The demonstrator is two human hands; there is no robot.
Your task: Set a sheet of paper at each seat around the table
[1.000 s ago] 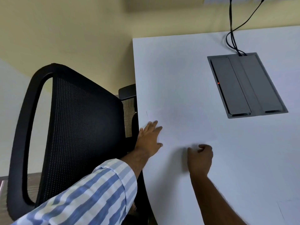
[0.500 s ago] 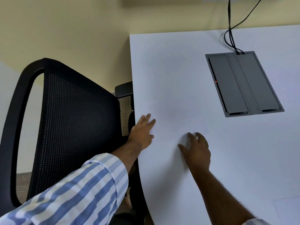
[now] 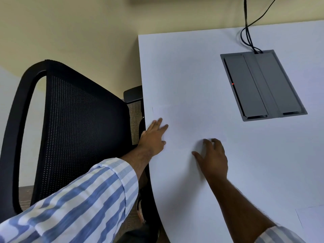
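Item: 1 sheet of paper (image 3: 189,123), flat on white counter (image 3: 192,67) before mesh chair (image 3: 75,120). Left hand (image 3: 154,135), right hand (image 3: 213,155): fingers spread, pressing flat. Advice: square edges to counter rim before lifting off.

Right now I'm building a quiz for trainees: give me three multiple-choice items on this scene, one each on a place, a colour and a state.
1. Where is the chair?
A. Left of the table
B. On the table
C. Right of the table

2. What colour is the sleeve?
A. Solid red
B. Blue and white stripes
C. Plain black

3. How is the left hand?
A. Clenched in a fist
B. Gripping a cup
C. Flat, fingers extended

Key:
1 A, the chair stands by the left edge of the table.
2 B, stripes run across the cuff.
3 C, it lies open on the sheet, and the right hand rests there too.
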